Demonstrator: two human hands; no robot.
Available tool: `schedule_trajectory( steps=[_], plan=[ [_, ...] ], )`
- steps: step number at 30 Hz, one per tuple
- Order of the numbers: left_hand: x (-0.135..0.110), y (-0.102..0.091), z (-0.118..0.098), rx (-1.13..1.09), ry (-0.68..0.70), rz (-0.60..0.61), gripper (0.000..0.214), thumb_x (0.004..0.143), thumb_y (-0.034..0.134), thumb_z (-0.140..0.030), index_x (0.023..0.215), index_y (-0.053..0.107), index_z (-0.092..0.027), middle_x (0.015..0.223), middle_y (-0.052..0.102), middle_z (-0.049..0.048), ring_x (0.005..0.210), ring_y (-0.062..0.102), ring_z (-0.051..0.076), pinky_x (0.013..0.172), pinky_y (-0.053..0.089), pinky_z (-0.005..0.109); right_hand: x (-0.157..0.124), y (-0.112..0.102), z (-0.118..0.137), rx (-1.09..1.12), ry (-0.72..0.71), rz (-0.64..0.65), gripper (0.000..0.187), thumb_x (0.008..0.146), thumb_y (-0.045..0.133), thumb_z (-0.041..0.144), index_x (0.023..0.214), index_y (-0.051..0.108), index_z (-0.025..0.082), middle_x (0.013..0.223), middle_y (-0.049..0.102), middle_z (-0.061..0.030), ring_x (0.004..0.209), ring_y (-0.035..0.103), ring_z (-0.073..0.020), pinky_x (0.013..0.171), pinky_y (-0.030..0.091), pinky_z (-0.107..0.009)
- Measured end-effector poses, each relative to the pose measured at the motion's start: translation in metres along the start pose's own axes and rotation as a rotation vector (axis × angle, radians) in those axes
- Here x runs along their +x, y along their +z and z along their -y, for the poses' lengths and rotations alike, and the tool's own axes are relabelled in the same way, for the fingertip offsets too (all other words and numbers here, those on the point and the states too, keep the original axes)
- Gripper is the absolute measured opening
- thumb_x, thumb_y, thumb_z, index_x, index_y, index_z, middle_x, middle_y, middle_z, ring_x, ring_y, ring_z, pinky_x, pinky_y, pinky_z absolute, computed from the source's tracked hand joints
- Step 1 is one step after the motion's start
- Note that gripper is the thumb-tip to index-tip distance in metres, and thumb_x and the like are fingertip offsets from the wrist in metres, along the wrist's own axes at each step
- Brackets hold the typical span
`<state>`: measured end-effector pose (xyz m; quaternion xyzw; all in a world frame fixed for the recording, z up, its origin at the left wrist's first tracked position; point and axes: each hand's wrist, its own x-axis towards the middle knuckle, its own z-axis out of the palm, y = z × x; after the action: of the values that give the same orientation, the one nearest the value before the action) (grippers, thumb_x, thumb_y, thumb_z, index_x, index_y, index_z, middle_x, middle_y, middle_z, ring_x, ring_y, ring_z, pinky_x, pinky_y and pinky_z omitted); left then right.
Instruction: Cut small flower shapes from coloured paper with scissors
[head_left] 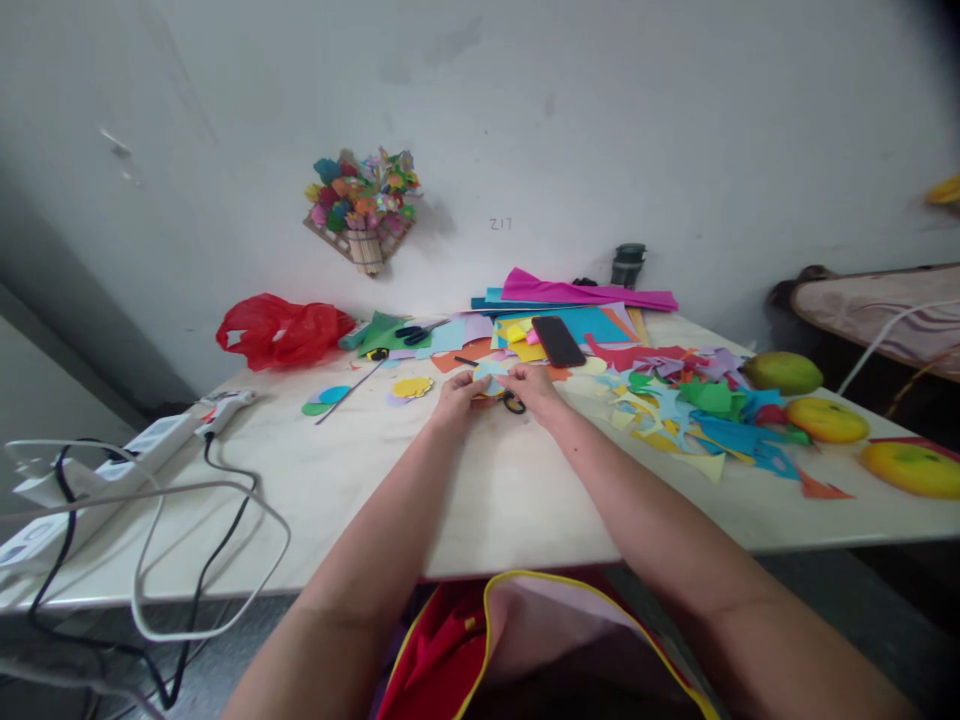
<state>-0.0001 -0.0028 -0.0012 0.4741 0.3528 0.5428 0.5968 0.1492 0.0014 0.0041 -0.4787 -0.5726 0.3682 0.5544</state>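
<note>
My left hand (457, 394) and my right hand (534, 388) meet over the middle of the table, fingers pinched on a small light blue paper cutout (489, 369). A bit of yellow shows beneath it; whether that is a second sheet I cannot tell. Just under my right hand lies a dark looped handle (514, 403), probably of scissors, its other end hidden. To the left of my hands sits a yellow scalloped paper piece (412, 386). Farther left are a blue paper circle (335, 395), a green paper circle (316, 408) and a thin purple strip (349, 392).
Behind my hands lie a phone (559, 342), coloured sheets (585, 325) and dark-handled scissors (415, 333). Paper scraps (697, 405) and several mangoes (825, 419) cover the right side. At left are a red plastic bag (281, 332), a power strip (161, 437) and loose cables (255, 500).
</note>
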Motion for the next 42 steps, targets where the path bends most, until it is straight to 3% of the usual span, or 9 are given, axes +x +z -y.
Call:
schedule_trajectory(
  steps=[5,11,19,26,33,38,40,42],
  plan=[
    [0.000,-0.002,0.000,0.065,0.044,-0.006,0.041,0.055,0.088,-0.041,0.078,0.068,-0.013,0.078,0.070,0.0052,0.072,0.065,0.017,0.070,0.056,0.031,-0.002,0.000,-0.001,0.073,0.079,0.031,0.048,0.055,0.080,0.055,0.051,0.047,0.020,0.048,0.039,0.0067,0.046,0.034,-0.0077,0.043,0.028,-0.023],
    [0.003,-0.005,-0.001,0.113,0.045,0.033,0.040,0.053,0.088,-0.041,0.071,0.068,-0.013,0.072,0.070,0.0056,0.067,0.065,0.017,0.068,0.052,0.031,0.000,-0.008,0.001,0.185,0.133,0.048,0.047,0.066,0.069,0.063,0.068,0.063,0.017,0.066,0.060,-0.0020,0.059,0.052,-0.0131,0.041,0.036,-0.022],
    [0.003,-0.005,0.000,0.232,0.057,0.105,0.036,0.054,0.086,-0.042,0.067,0.068,-0.014,0.065,0.068,0.0037,0.059,0.061,0.014,0.061,0.047,0.025,0.001,-0.009,-0.002,0.066,0.054,0.122,0.040,0.053,0.078,0.052,0.061,0.061,0.017,0.051,0.049,0.0053,0.049,0.039,-0.0086,0.046,0.033,-0.024],
    [0.000,0.000,0.000,0.162,0.032,0.090,0.039,0.052,0.088,-0.040,0.073,0.069,-0.013,0.071,0.071,0.0049,0.064,0.064,0.017,0.065,0.051,0.028,0.004,-0.003,-0.007,0.128,0.021,0.045,0.038,0.050,0.078,0.048,0.059,0.060,0.017,0.056,0.052,0.0035,0.056,0.046,-0.0113,0.056,0.038,-0.026],
    [0.002,0.000,0.002,0.111,0.015,0.078,0.040,0.052,0.089,-0.039,0.073,0.068,-0.012,0.072,0.071,0.0058,0.068,0.068,0.020,0.070,0.056,0.034,0.004,0.001,-0.007,0.119,0.007,-0.014,0.038,0.050,0.078,0.050,0.057,0.060,0.017,0.058,0.052,0.0024,0.058,0.046,-0.0121,0.055,0.039,-0.026],
    [0.006,-0.004,0.001,0.070,0.048,0.009,0.042,0.052,0.090,-0.038,0.076,0.069,-0.010,0.073,0.072,0.0081,0.068,0.070,0.022,0.070,0.058,0.036,0.009,-0.010,-0.007,-0.117,-0.030,0.007,0.028,0.078,0.060,0.043,0.071,0.066,0.017,0.066,0.063,-0.0015,0.064,0.058,-0.0156,0.058,0.045,-0.026],
    [0.006,-0.005,-0.001,0.032,0.062,-0.027,0.042,0.053,0.090,-0.037,0.077,0.069,-0.009,0.074,0.072,0.0097,0.069,0.071,0.023,0.073,0.059,0.038,0.011,-0.017,-0.006,-0.395,-0.090,-0.016,0.016,0.080,0.061,0.030,0.078,0.070,0.018,0.077,0.070,-0.0035,0.075,0.063,-0.0175,0.069,0.048,-0.027],
    [0.006,-0.006,-0.003,0.012,0.086,-0.062,0.041,0.054,0.089,-0.036,0.077,0.069,-0.009,0.075,0.072,0.0107,0.072,0.071,0.025,0.076,0.059,0.039,0.009,-0.020,-0.003,-0.704,-0.101,-0.001,0.016,0.081,0.062,0.026,0.090,0.072,0.020,0.091,0.074,-0.0057,0.088,0.066,-0.0206,0.076,0.048,-0.030]
  ],
)
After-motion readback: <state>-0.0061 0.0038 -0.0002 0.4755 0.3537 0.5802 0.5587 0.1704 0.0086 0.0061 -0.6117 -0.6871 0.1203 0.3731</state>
